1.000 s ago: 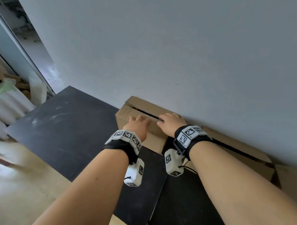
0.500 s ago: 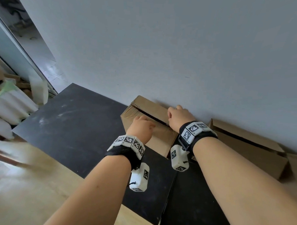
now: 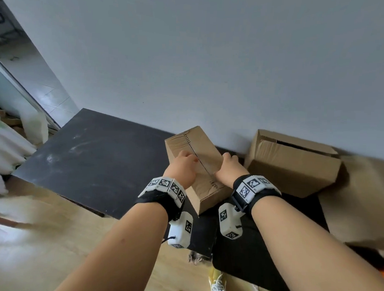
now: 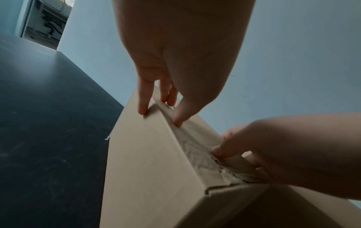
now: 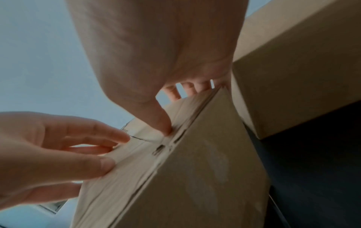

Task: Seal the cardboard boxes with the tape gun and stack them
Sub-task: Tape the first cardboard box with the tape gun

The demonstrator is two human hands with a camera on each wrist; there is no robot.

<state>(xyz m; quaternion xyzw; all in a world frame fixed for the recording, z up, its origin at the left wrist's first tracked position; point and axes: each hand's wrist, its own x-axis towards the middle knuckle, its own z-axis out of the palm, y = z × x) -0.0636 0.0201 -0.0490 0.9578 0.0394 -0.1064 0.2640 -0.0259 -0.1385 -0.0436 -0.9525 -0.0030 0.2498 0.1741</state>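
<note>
A small brown cardboard box (image 3: 204, 161) sits tilted on the black board (image 3: 94, 159), its long side pointing away from me and its top seam closed. My left hand (image 3: 182, 165) grips its left edge, thumb on the top flap (image 4: 176, 121) and fingers (image 4: 143, 106) down the side. My right hand (image 3: 229, 166) grips the right edge, thumb (image 5: 163, 123) pressed on the top and fingers curled over the far side. A second, larger box (image 3: 292, 164) with a gaping top flap stands to the right against the wall. No tape gun is in view.
The grey wall (image 3: 211, 69) runs right behind both boxes. White bags (image 3: 6, 147) lie at the far left by a doorway. Light wooden floor (image 3: 42, 238) lies below the board, and a shoe (image 3: 217, 285) is at the bottom edge.
The small box has come away from the wall and turned lengthwise. My hands shifted from its top to its two long edges, and a gap opened to the larger box.
</note>
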